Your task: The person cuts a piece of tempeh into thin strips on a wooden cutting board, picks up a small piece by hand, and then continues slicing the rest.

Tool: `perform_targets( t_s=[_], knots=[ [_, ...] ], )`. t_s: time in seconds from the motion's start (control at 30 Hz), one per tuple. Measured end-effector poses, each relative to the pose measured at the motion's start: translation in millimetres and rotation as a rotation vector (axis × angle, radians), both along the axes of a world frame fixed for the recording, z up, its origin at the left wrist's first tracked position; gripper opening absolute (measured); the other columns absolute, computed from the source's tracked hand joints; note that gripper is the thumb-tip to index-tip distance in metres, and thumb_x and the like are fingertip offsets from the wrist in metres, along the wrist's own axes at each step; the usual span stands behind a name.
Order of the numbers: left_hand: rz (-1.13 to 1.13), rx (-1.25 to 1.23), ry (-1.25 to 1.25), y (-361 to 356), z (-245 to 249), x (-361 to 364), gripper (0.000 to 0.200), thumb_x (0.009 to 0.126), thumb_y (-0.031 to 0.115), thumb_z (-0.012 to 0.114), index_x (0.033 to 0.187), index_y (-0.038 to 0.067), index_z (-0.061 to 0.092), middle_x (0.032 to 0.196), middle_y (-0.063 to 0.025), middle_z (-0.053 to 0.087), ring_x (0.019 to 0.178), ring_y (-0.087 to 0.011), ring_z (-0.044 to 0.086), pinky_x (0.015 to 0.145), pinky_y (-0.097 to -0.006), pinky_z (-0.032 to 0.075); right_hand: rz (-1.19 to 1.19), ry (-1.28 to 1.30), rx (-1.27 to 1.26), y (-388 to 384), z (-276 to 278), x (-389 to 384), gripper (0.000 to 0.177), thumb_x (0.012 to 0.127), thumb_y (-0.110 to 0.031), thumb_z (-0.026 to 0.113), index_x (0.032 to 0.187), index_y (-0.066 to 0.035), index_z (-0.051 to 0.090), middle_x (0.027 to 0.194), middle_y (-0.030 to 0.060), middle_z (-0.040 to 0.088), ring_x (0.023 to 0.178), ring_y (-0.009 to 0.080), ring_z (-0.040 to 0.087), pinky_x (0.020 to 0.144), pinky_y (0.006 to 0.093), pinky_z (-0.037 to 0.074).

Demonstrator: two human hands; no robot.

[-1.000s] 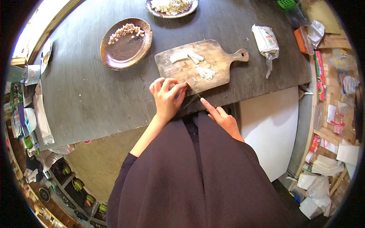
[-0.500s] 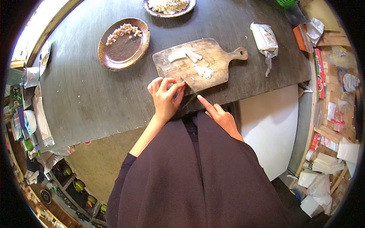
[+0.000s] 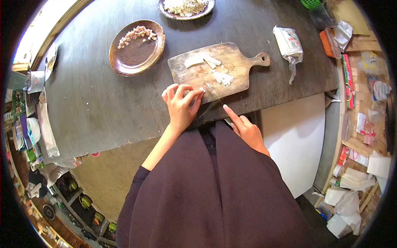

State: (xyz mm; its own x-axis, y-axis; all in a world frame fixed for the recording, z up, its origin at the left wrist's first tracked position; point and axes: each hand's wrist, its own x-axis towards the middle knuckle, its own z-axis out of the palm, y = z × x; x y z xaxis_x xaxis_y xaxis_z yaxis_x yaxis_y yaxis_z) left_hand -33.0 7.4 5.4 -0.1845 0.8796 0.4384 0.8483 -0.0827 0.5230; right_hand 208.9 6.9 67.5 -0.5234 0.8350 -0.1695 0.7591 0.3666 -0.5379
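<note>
The cutting board [image 3: 231,62] lies on the dark bench [image 3: 95,99], its handle pointing right. The left hand [image 3: 181,108] sits at the board's near edge with its fingers bent and the tips pressed down. Whether they pin a piece beneath, I cannot tell. The right hand [image 3: 247,131] is closed around a knife [image 3: 215,95], forefinger stretched along its back. The thin blade slants up onto the board and ends just beside the left fingertips. Pale strips [image 3: 202,61] lie at the board's far side and a small heap of cut slivers [image 3: 223,78] near its middle. Beyond the board stand a brown plate [image 3: 138,58] with chopped bits and a second plate [image 3: 165,11] of pale shreds. To the right lies a wrapped packet [image 3: 288,42].
</note>
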Motion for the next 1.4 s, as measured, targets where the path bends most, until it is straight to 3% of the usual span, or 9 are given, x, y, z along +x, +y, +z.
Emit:
perform_targets(
  t_s=[1.4],
  knots=[
    [0.001,-0.024,-0.014,-1,0,-1,0.023,0.076,0.016,0.084,0.097,0.023,0.079,0.102,0.0047,0.067,0.110,-0.0257,0.054,0.099,-0.0433,0.035,0.036,-0.028,0.070,-7,-15,-10,0.074,0.094,-0.018,0.068,0.157,-0.043,0.037,0.081,0.0105,0.055,0.060,0.0334,0.067,0.056,0.0467,0.058]
  ],
)
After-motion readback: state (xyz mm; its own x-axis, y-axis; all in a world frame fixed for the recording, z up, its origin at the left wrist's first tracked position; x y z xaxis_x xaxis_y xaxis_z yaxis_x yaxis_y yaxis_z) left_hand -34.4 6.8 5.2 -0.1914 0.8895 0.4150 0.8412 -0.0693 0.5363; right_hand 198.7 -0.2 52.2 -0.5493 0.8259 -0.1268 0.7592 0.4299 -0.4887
